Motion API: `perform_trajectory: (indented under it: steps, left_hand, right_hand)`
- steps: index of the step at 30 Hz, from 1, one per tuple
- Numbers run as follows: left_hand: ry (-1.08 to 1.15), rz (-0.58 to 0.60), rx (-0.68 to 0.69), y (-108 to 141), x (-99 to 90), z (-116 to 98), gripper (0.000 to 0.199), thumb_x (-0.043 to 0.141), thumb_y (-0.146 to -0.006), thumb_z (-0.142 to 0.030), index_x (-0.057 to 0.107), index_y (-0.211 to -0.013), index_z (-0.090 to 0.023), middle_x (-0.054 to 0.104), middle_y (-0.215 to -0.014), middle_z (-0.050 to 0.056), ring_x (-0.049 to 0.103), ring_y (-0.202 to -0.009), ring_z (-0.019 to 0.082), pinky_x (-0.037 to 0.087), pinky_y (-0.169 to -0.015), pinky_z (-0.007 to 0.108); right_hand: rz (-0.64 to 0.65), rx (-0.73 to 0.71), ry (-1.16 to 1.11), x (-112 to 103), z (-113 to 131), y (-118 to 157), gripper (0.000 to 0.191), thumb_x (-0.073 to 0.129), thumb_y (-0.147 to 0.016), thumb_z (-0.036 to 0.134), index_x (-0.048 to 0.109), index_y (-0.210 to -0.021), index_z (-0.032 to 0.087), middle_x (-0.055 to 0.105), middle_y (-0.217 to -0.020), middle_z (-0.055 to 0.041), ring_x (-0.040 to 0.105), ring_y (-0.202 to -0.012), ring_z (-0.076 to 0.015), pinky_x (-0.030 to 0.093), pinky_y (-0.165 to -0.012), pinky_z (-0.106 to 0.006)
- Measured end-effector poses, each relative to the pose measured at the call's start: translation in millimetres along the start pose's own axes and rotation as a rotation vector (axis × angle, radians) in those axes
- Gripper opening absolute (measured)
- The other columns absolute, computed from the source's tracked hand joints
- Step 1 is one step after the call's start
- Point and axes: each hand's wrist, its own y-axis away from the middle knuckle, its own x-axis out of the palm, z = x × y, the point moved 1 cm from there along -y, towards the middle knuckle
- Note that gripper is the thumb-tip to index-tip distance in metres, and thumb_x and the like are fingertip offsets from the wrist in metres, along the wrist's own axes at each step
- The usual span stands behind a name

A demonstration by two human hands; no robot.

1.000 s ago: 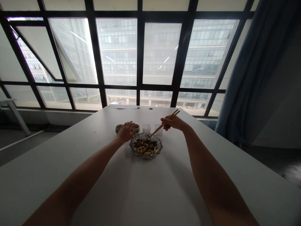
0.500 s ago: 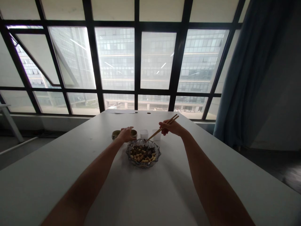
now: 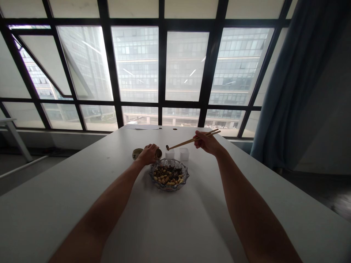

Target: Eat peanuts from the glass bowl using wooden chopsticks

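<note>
My right hand is closed around a pair of wooden chopsticks. Pinched at their tips is a small dark piece, perhaps a seed, held just above the left one of two small translucent cups. The other translucent cup stands to its right. My left hand is wrapped around a small cup whose dark opening leans to the right. A similar patterned cup sits left of that hand. Nearest me is a scalloped glass bowl of peanuts and dark bits.
All this stands on a long white table. Sheets of paper lie at its far end, near a dark round spot. Beyond are large framed windows, with a blue curtain on the right.
My right hand has lifted the chopsticks from the bowl's far rim, up and to the right, with the dark piece at their tips. The cup in my left hand has tipped toward the right.
</note>
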Motion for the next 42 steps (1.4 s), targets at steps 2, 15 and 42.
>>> perform_trajectory:
  steps: [2, 15, 42]
  left_hand:
    - [0.006, 0.001, -0.034, -1, -0.4, -1, 0.062, 0.076, -0.074, -0.030, 0.055, -0.130, -0.015, 0.059, -0.127, 0.016, 0.055, -0.118, 0.032, 0.042, -0.107, 0.046]
    - [0.015, 0.158, -0.242, -9, -4.6, 1, 0.074, 0.068, -0.080, -0.055, 0.053, -0.137, -0.009, 0.064, -0.130, 0.021, 0.058, -0.124, 0.034, 0.031, -0.116, 0.048]
    - [0.350, 0.012, -0.027, -50, 5.2, -38, 0.076, 0.075, -0.074, -0.030, 0.047, -0.144, -0.017, 0.059, -0.140, 0.015, 0.060, -0.123, 0.031, 0.047, -0.106, 0.045]
  right_hand:
    - [-0.005, 0.008, 0.007, -2, -1, 0, 0.045, 0.084, -0.070, 0.058, 0.070, -0.070, 0.015, 0.066, -0.052, -0.0023, 0.059, -0.041, -0.0119, 0.049, -0.040, -0.022]
    - [0.014, 0.103, 0.226, -5, -12, 0, 0.055, 0.084, -0.064, 0.065, 0.072, -0.071, 0.012, 0.070, -0.056, -0.0082, 0.064, -0.044, -0.0152, 0.051, -0.042, -0.024]
    - [-0.084, 0.041, 0.240, -13, -7, 2, 0.056, 0.085, -0.061, 0.067, 0.071, -0.068, 0.013, 0.069, -0.054, -0.0070, 0.063, -0.043, -0.0150, 0.050, -0.040, -0.023]
